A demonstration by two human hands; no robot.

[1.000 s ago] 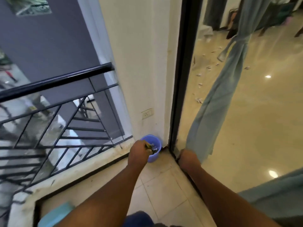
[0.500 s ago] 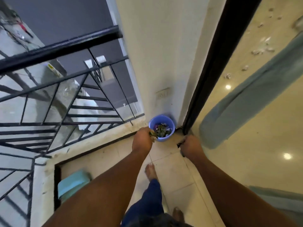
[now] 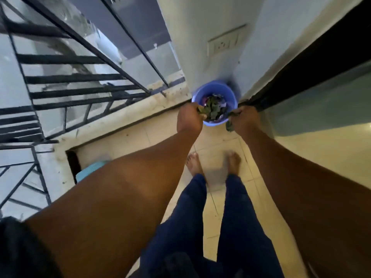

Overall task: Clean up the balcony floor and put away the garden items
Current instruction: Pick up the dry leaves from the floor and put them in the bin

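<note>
A small blue bucket [image 3: 214,91] stands on the tiled floor in the corner where the white wall meets the dark door frame. Dry green leaves [image 3: 213,108] fill it. My left hand [image 3: 188,118] is at the bucket's left rim, fingers curled round a bunch of leaves. My right hand [image 3: 244,120] is at the right rim and grips more leaves; one leaf [image 3: 229,126] hangs below that hand.
A black metal railing [image 3: 84,91] on a low concrete kerb [image 3: 112,125] bounds the balcony on the left. A wall socket [image 3: 223,44] sits above the bucket. The sliding door frame [image 3: 301,71] runs on the right. A teal object [image 3: 90,170] lies by the kerb. My bare feet [image 3: 212,163] stand on the tiles.
The view has tilted down onto the bucket. My right hand has moved from the floor by the door frame up to the bucket's right rim with leaves in it.
</note>
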